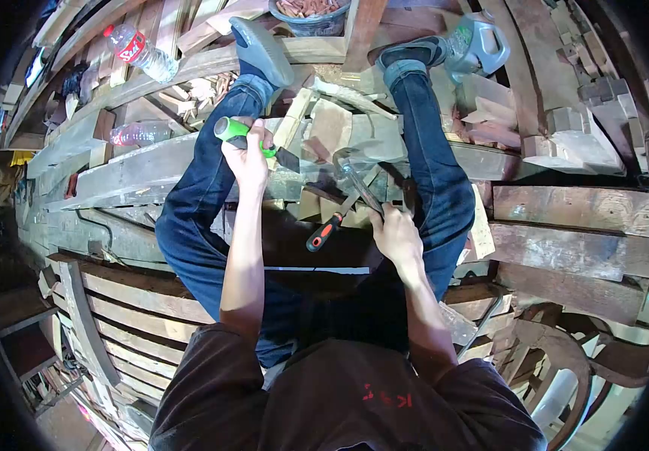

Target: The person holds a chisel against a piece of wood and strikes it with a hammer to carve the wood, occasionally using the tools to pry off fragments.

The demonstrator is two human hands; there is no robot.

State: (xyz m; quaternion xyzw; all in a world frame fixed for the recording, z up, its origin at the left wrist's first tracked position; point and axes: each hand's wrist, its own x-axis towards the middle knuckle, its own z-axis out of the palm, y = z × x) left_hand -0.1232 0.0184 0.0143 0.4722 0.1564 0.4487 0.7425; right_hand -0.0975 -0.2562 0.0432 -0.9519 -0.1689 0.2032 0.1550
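My left hand (248, 159) is closed round a green-handled chisel (232, 130), its dark flat blade pointing right. In my right hand (399, 239) is the shaft of a hammer (363, 188), whose metal head lies up and to the left of the hand. Between the hands, a file with a black and orange handle (324, 232) rests beside small wood blocks (319, 204). A pale wood piece (329, 126) lies on the bench beam just beyond the chisel blade and the hammer head.
Plastic bottles (141, 52) lie at the upper left. A bucket of wood chips (309, 18) stands at the top, a clear jug (477, 46) at the upper right. Stacked planks (576, 210) are on the right, and slatted wood (140, 301) is at the lower left.
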